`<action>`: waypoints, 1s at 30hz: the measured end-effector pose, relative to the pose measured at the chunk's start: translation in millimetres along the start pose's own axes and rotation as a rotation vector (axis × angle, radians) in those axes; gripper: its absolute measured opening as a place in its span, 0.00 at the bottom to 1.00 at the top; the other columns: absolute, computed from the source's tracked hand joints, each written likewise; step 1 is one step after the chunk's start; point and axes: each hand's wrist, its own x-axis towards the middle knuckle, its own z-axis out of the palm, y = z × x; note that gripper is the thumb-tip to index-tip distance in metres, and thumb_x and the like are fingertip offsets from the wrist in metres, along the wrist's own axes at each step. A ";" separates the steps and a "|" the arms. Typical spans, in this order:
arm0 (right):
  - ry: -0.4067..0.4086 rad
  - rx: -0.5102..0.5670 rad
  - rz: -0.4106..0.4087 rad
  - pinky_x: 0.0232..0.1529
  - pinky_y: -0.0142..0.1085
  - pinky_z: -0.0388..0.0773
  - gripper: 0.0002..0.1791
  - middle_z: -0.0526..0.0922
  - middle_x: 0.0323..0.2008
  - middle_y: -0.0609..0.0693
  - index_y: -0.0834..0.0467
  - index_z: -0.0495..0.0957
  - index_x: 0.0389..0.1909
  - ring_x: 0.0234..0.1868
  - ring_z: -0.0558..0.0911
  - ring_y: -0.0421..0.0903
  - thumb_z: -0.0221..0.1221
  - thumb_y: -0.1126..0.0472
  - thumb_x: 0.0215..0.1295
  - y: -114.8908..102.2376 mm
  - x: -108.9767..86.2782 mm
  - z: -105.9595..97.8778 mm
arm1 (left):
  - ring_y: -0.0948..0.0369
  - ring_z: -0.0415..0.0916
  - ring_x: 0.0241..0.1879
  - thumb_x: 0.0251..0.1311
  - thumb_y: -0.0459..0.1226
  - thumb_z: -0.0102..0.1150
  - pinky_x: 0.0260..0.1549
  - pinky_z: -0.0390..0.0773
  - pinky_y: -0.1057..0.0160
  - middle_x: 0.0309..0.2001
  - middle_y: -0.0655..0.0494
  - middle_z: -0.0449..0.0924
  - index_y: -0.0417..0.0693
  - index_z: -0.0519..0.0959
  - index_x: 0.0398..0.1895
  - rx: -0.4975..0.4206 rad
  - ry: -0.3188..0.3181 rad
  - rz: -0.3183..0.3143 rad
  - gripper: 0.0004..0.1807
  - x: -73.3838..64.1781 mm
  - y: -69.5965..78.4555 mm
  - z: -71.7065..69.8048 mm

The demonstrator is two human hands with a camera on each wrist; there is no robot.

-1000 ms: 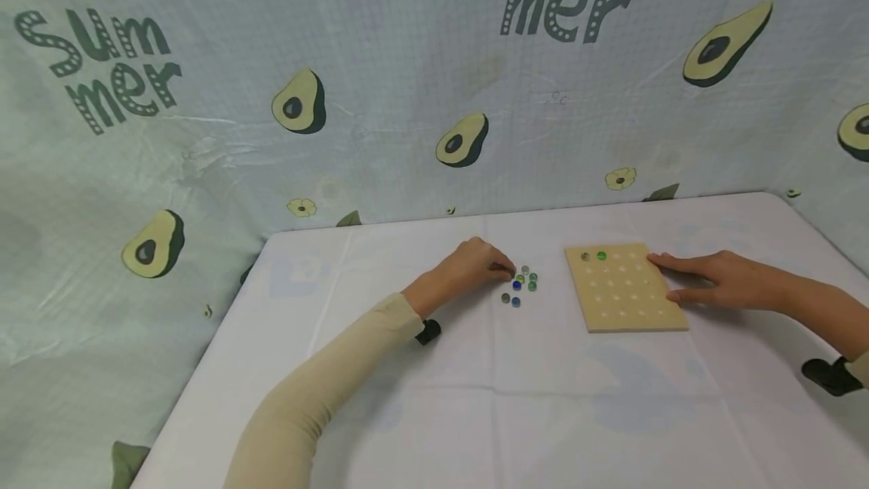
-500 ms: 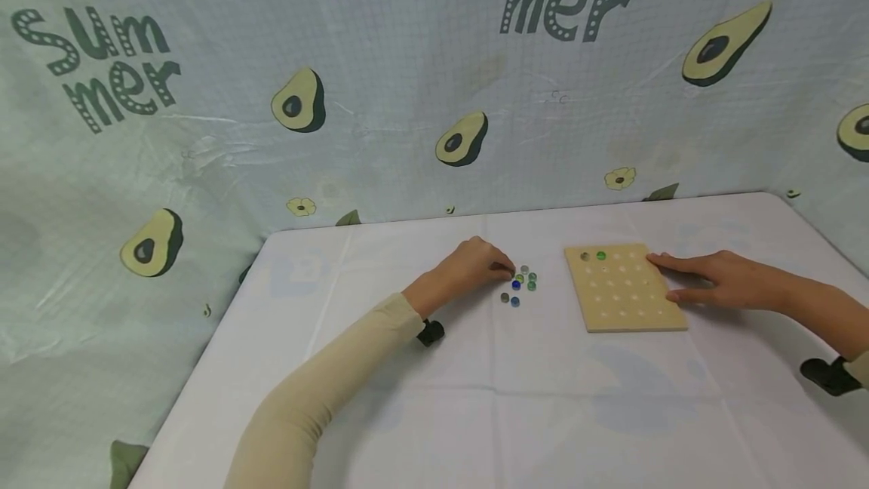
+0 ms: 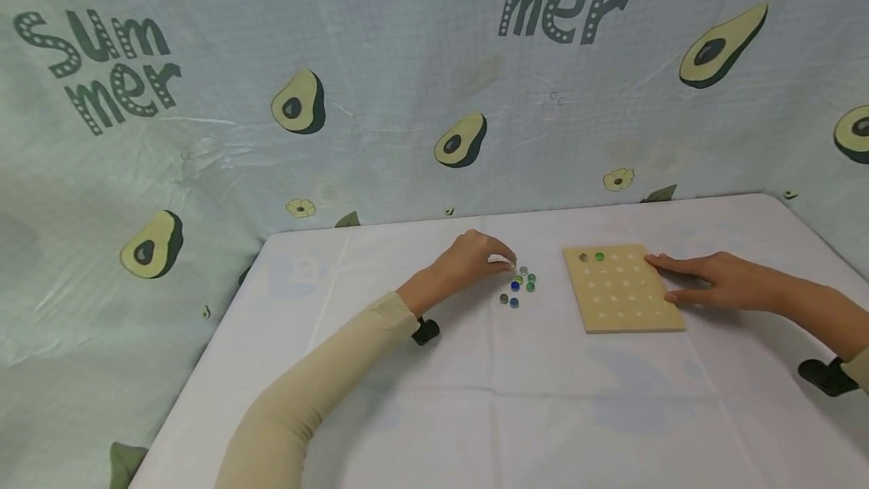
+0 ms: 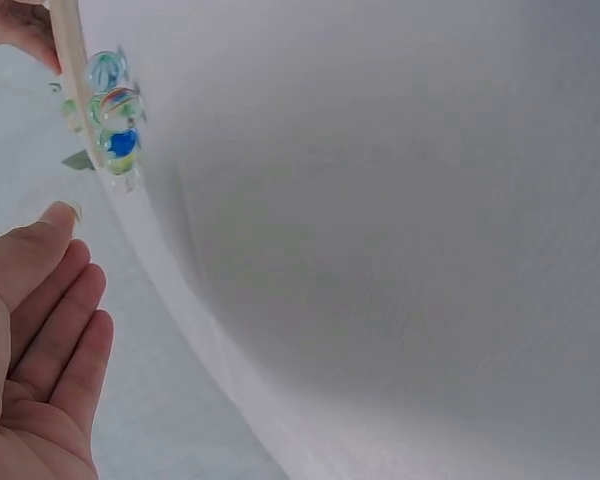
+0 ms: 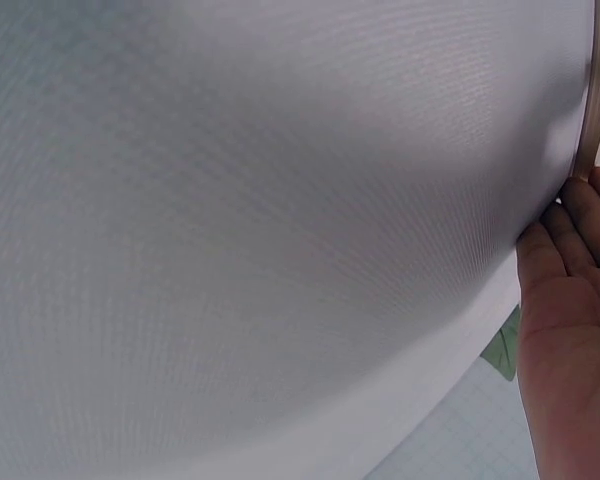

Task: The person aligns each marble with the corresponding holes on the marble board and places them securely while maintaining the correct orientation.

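My left hand (image 3: 468,259) is raised slightly at the left side of a loose group of glass marbles (image 3: 515,287), thumb and index fingertips together. A small clear marble (image 4: 77,212) shows at the thumb tip in the left wrist view, mostly hidden by the fingers. The other fingers are bent loosely. My right hand (image 3: 723,281) rests with fairly straight fingers against the right edge of a wooden board (image 3: 634,308) with rows of shallow hollows. Two marbles sit in its far row at the left, a greyish marble (image 3: 583,257) and a green marble (image 3: 600,256).
A white cloth (image 3: 434,413) covers the table under the board and marbles. Behind it hangs a pale curtain (image 3: 380,96) with avocado prints. Dark wrist camera mounts (image 3: 425,332) stick out below both wrists.
My left hand has lifted a little and drawn slightly away from the marbles, its pinching fingertips now above the cloth. The right hand and board have stayed in place.
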 end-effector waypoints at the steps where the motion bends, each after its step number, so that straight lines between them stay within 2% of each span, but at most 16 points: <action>1: -0.002 0.000 0.003 0.53 0.58 0.78 0.39 0.72 0.68 0.66 0.58 0.68 0.74 0.61 0.78 0.66 0.64 0.42 0.68 0.0 0.0 0.2 | 0.61 0.84 0.52 0.65 0.38 0.68 0.53 0.80 0.67 0.48 0.56 0.89 0.46 0.89 0.48 0.002 0.006 0.004 0.11 -0.3 0.6 -1.2; 14: 0.001 -0.011 0.001 0.54 0.59 0.78 0.39 0.72 0.68 0.66 0.59 0.69 0.73 0.61 0.79 0.66 0.64 0.42 0.68 -0.8 0.8 -0.4 | 0.61 0.84 0.53 0.64 0.37 0.68 0.54 0.79 0.68 0.48 0.55 0.88 0.45 0.88 0.50 -0.046 0.066 0.015 0.12 -2.6 6.3 -13.9; 30: 0.000 -0.006 0.004 0.53 0.58 0.78 0.39 0.72 0.67 0.67 0.58 0.68 0.73 0.60 0.79 0.66 0.64 0.43 0.68 -1.0 0.4 -0.4 | 0.61 0.84 0.52 0.64 0.37 0.69 0.54 0.79 0.69 0.48 0.55 0.89 0.44 0.88 0.49 -0.058 0.093 0.053 0.12 -1.2 12.2 -13.9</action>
